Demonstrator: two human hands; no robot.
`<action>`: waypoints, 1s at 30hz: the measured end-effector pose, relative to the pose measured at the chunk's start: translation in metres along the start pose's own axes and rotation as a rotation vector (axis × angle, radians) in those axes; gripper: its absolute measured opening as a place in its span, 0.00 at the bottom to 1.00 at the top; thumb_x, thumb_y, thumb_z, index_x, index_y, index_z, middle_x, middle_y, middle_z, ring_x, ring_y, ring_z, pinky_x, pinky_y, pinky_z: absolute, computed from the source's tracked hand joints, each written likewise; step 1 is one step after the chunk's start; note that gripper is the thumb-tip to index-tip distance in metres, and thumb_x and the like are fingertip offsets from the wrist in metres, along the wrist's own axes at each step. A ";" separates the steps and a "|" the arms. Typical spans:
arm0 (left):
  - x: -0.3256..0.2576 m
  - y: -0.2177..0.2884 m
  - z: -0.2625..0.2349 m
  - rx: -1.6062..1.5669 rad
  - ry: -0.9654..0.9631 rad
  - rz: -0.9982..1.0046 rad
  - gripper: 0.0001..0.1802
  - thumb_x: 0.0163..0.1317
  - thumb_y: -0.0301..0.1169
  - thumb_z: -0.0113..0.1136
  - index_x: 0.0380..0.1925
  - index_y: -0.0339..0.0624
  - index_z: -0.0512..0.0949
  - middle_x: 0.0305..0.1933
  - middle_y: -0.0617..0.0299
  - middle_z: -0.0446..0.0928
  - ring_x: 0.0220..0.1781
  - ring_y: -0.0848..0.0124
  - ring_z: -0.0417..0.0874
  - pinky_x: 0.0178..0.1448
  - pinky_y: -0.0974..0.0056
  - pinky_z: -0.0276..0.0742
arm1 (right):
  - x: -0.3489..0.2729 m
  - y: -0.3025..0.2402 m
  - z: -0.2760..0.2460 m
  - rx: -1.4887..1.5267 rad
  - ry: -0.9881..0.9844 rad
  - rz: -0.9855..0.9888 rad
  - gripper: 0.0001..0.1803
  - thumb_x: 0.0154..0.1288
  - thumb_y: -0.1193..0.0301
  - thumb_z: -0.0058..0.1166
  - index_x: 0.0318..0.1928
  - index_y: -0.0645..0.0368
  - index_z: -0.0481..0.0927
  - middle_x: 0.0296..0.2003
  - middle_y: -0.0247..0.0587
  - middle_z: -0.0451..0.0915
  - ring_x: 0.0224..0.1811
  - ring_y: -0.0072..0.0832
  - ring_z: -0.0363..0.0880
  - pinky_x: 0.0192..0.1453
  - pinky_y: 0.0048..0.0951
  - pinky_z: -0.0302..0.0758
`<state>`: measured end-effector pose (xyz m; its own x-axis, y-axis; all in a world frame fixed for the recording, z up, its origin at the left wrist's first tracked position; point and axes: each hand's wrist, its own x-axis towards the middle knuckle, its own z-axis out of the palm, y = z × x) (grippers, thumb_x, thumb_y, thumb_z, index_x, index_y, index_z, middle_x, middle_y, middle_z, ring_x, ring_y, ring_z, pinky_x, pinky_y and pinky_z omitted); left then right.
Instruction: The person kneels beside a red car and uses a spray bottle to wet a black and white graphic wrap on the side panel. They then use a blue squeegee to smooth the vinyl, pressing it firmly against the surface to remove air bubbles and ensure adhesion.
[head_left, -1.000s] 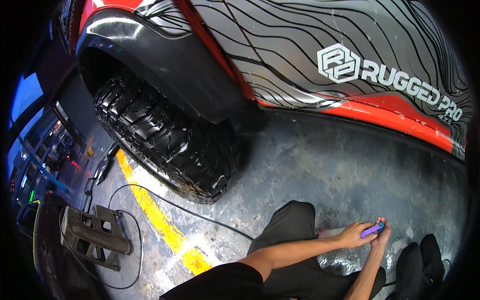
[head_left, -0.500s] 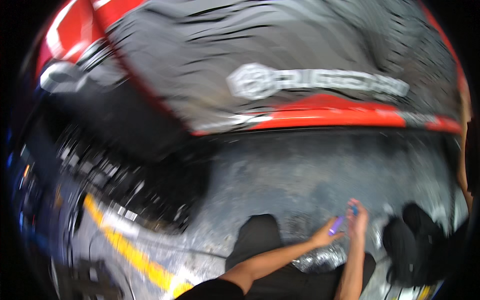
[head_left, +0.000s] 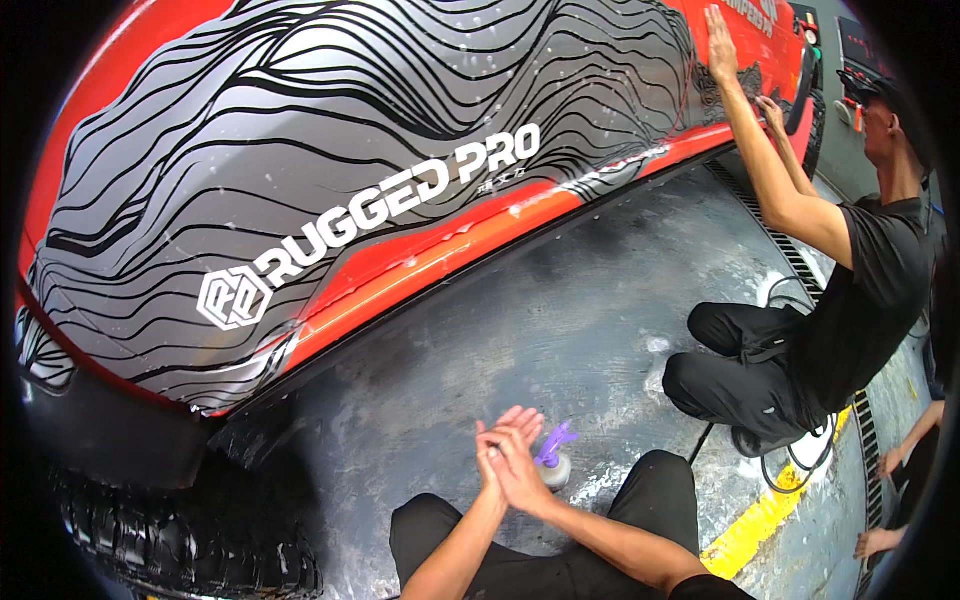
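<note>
My left hand (head_left: 515, 421) and my right hand (head_left: 517, 478) are pressed together in front of my knees, one laid across the other. The left hand's fingers stretch out beyond the right, and the right hand's fingers lie over the left. Nothing shows between them, though the palms are hidden. Just right of them a spray bottle with a purple trigger head (head_left: 557, 441) and pale body stands on the floor, partly behind my right hand. Ahead is the red car's side panel (head_left: 330, 150), covered in a grey film with black wavy lines and white lettering. Droplets dot the film.
A co-worker in black (head_left: 860, 290) squats at the right, one hand (head_left: 722, 45) flat on the panel. A tyre (head_left: 190, 540) is at lower left. A floor grate (head_left: 790, 250), black hose (head_left: 800, 485) and yellow line (head_left: 765, 525) lie to the right. Another person's hands (head_left: 880, 542) show at the right edge.
My view has swung right, bringing the co-worker into sight. Half a second ago my hands were apart, the left beside the purple spray head; now they are together and the bottle stands free.
</note>
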<state>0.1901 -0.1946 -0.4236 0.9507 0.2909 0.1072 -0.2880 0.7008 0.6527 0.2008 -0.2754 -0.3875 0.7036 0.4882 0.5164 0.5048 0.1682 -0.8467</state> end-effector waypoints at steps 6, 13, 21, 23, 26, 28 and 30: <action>-0.028 0.007 0.055 0.213 0.353 -0.114 0.41 0.91 0.56 0.36 0.88 0.36 0.55 0.88 0.47 0.65 0.89 0.53 0.66 0.92 0.49 0.59 | 0.027 0.016 -0.026 -0.325 -0.113 0.155 0.31 0.90 0.58 0.39 0.82 0.60 0.69 0.86 0.53 0.61 0.92 0.51 0.52 0.94 0.57 0.37; -0.015 0.039 0.014 0.882 0.515 0.142 0.26 0.92 0.44 0.45 0.62 0.30 0.81 0.52 0.55 0.85 0.53 0.68 0.82 0.58 0.57 0.81 | 0.018 0.001 -0.023 -0.583 -0.200 -0.002 0.31 0.89 0.60 0.44 0.84 0.57 0.69 0.85 0.52 0.66 0.91 0.47 0.57 0.93 0.54 0.47; -0.015 0.052 0.029 1.292 0.559 0.133 0.36 0.91 0.50 0.42 0.37 0.27 0.84 0.31 0.36 0.85 0.34 0.44 0.87 0.42 0.44 0.78 | 0.025 -0.015 -0.036 0.030 -0.143 0.331 0.16 0.79 0.70 0.65 0.61 0.64 0.87 0.51 0.51 0.90 0.51 0.41 0.89 0.57 0.41 0.82; -0.014 0.053 0.034 1.347 0.585 0.137 0.40 0.91 0.51 0.41 0.32 0.26 0.85 0.27 0.33 0.83 0.31 0.39 0.87 0.39 0.41 0.77 | 0.024 -0.011 -0.031 -0.004 -0.106 0.271 0.15 0.79 0.69 0.64 0.59 0.65 0.85 0.49 0.52 0.89 0.49 0.42 0.88 0.55 0.42 0.82; -0.013 0.057 0.040 1.387 0.598 0.229 0.44 0.90 0.55 0.41 0.23 0.27 0.81 0.17 0.43 0.77 0.22 0.57 0.79 0.33 0.44 0.71 | 0.025 -0.003 -0.029 -0.115 -0.063 0.153 0.14 0.81 0.67 0.62 0.56 0.65 0.81 0.46 0.53 0.87 0.47 0.47 0.87 0.52 0.45 0.81; -0.010 0.062 0.038 1.514 0.537 0.256 0.42 0.90 0.53 0.42 0.24 0.29 0.85 0.20 0.37 0.79 0.24 0.44 0.84 0.34 0.40 0.74 | 0.025 -0.002 -0.033 -0.142 -0.097 0.134 0.14 0.83 0.65 0.60 0.54 0.64 0.79 0.45 0.56 0.86 0.47 0.50 0.86 0.51 0.47 0.80; -0.010 0.063 0.034 1.594 0.482 0.307 0.41 0.90 0.51 0.43 0.24 0.30 0.86 0.21 0.34 0.79 0.23 0.39 0.85 0.33 0.38 0.75 | 0.028 -0.006 -0.041 -0.104 -0.181 0.185 0.15 0.85 0.62 0.56 0.54 0.63 0.77 0.45 0.58 0.84 0.47 0.54 0.85 0.51 0.49 0.79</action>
<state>0.1660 -0.1753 -0.3579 0.6804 0.6498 0.3388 0.2378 -0.6330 0.7367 0.2386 -0.2978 -0.3628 0.6924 0.6491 0.3149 0.4312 -0.0224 -0.9020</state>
